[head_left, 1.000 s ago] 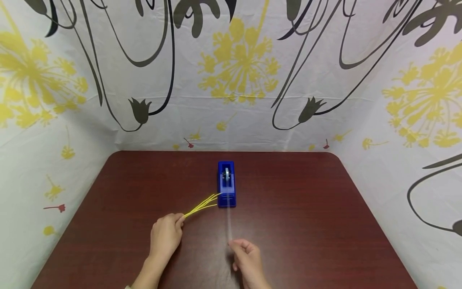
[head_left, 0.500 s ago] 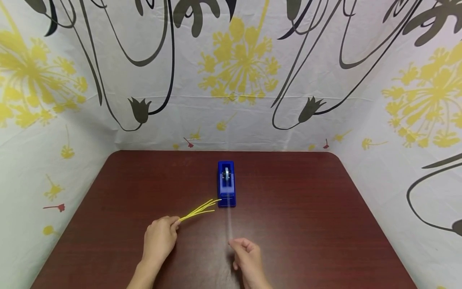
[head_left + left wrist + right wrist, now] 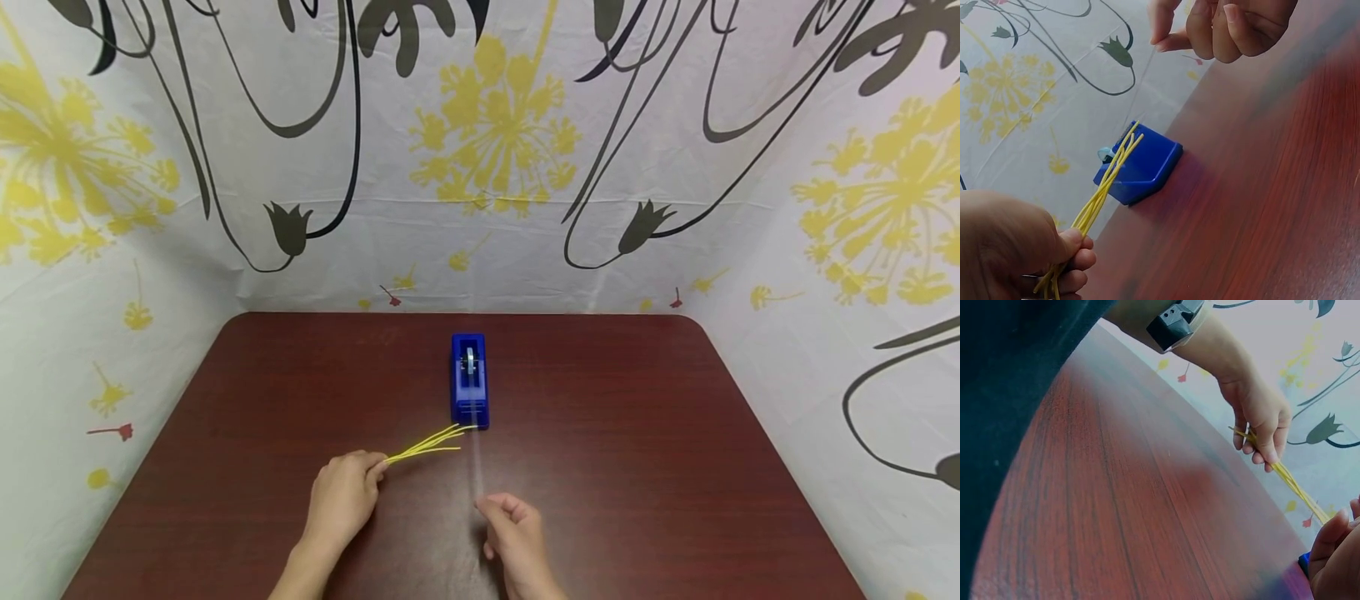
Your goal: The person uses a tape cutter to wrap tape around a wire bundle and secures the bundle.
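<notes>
A bundle of thin yellow wires (image 3: 427, 447) is pinched between the thumb and fingers of my left hand (image 3: 341, 500), their loose ends fanning out to the right. In the head view the wire tips overlap the front end of a blue tape dispenser (image 3: 457, 400) and the strip of clear tape (image 3: 477, 471). That strip runs from the dispenser toward me, its end pinched by my right hand (image 3: 515, 537). From the left wrist, the wires (image 3: 1105, 184) pass in front of the dispenser (image 3: 1157, 159), and my right hand (image 3: 1241, 31) is higher up.
The dark red wooden table (image 3: 637, 442) has rounded far corners. Patterned white cloth (image 3: 390, 150) hangs behind it and along both sides. A small black device (image 3: 1175, 328) is strapped to the left wrist, and a dark sleeve (image 3: 1010, 394) fills the right wrist view's left side.
My left hand drew back toward me and left, then moved right, bringing the wire tips to the tape in front of the dispenser. My right hand and the stretched tape stay put.
</notes>
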The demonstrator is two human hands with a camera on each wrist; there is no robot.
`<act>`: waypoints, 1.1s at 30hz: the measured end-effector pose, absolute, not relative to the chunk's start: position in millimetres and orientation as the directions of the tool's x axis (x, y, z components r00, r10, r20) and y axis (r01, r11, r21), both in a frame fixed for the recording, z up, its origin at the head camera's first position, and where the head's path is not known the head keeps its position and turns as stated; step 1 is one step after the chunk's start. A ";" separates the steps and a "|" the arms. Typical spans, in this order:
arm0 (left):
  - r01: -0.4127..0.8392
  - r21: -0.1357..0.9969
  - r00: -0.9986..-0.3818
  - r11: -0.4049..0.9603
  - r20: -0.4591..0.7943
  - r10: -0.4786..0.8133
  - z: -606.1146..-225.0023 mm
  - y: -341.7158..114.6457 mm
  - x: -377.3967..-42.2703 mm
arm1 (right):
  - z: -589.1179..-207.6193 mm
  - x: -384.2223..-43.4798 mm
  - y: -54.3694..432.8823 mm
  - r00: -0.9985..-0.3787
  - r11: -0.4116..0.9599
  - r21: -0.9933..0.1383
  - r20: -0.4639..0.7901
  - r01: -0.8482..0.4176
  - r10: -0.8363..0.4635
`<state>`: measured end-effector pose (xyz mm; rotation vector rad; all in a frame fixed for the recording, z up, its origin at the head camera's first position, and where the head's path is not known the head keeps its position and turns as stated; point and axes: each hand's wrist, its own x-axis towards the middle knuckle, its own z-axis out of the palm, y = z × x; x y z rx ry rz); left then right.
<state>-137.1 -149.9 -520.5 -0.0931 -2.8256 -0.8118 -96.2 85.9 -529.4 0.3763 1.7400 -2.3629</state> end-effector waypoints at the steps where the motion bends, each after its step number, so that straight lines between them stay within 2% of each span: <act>1: 0.118 0.519 -0.978 0.847 0.209 0.009 -520.5 -148.8 -137.3 | -529.4 -96.3 85.9 -0.951 -0.297 -0.909 -0.309 0.294 0.004; 15: 0.184 0.534 -0.966 0.825 0.252 0.052 -515.4 -133.0 -137.4 | -528.2 -97.1 85.3 -0.941 -0.285 -0.903 -0.339 0.321 0.016; 25: 0.179 0.530 -0.972 0.829 0.226 0.066 -516.3 -125.8 -136.6 | -528.1 -96.3 85.0 -0.945 -0.296 -0.904 -0.327 0.308 0.015; 33: 0.261 0.494 -0.952 0.829 0.276 0.136 -512.2 -116.0 -135.3 | -528.6 -96.5 84.2 -0.942 -0.296 -0.902 -0.336 0.315 0.023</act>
